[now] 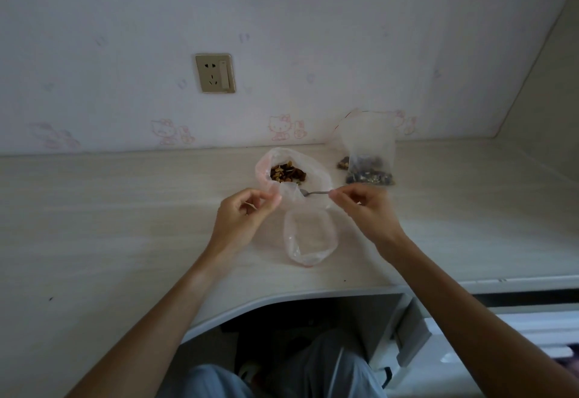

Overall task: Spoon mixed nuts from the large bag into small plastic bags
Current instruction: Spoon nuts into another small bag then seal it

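Pale wood-grain bench point(125, 209) runs under a papered wall with cartoon-cat prints and one socket point(215, 73) at twelve o'clock. Nearest the person, one small plastic bag point(310, 234) hangs open-mouthed over the bench, its long axis running from twelve to six o'clock, nothing visible inside. The left hand point(247, 209) pinches its upper edge at about ten o'clock of the bag, grip clamped on the plastic. The right hand point(366, 206), at two o'clock of the bag, pinches the handle end of one spoon point(315, 192), grip clamped on it; the spoon lies level, its long axis from three to nine o'clock, bowl pointing to nine at the bag's rim. Just beyond, one large bag point(291, 172) sits open, mixed nuts point(287, 172) showing. Farther off at two o'clock stand two small filled bags point(369, 159), one behind the other.
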Motion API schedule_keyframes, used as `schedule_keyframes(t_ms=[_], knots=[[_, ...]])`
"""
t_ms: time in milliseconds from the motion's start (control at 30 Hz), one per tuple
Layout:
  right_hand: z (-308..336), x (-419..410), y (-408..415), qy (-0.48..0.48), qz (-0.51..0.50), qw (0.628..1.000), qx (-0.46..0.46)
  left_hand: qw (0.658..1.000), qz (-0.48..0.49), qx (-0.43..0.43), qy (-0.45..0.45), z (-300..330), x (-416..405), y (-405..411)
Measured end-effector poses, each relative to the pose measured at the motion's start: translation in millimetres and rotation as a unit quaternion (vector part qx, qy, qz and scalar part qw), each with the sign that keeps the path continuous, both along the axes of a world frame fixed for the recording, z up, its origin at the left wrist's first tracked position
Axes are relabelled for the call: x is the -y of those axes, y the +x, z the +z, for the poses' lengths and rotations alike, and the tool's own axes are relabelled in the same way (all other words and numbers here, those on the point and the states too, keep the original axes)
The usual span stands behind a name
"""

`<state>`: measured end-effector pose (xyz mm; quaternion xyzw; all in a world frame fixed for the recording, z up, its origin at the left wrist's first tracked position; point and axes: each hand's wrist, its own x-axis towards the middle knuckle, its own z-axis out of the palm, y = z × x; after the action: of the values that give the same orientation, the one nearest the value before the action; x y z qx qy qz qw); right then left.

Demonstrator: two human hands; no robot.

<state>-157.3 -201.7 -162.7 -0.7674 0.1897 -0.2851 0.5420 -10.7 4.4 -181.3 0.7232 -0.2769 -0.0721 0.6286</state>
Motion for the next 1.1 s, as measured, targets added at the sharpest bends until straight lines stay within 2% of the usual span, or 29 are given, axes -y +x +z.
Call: schedule_keyframes(t_ms=[100,200,300,367,467,567,633,900,1100], knots=[[3,14,8,-0.072,-0.115,0.991,-0.011,1.000,0.008,0.000,0.009,3,3,10],[6,28,17,-0.207,-0.182,0.957,-0.095,0.997,0.068,-0.002,0.026,-1,13,23],[7,37,31,-0.238,-0.125,0.928,-0.257,0.989,0.134,-0.021,0.056,0,25,32],[5,39,42,-0.182,-0.084,0.935,-0.294,0.985,0.152,-0.029,0.075,2,35,40],[1,39,54,0.044,-0.051,0.981,-0.184,0.976,0.152,0.017,0.156,6,51,53],[0,41,59,0.190,-0.012,0.978,-0.087,0.963,0.142,0.038,0.227,7,63,59],[0,42,62,0.236,0.029,0.971,-0.037,0.968,0.141,0.028,0.208,3,67,60],[1,50,70,0.200,0.059,0.978,0.022,0.994,0.082,-0.022,0.069,-11,60,67],[1,34,76,0.156,0.069,0.982,0.081,0.990,0.062,-0.112,-0.051,-5,70,60]])
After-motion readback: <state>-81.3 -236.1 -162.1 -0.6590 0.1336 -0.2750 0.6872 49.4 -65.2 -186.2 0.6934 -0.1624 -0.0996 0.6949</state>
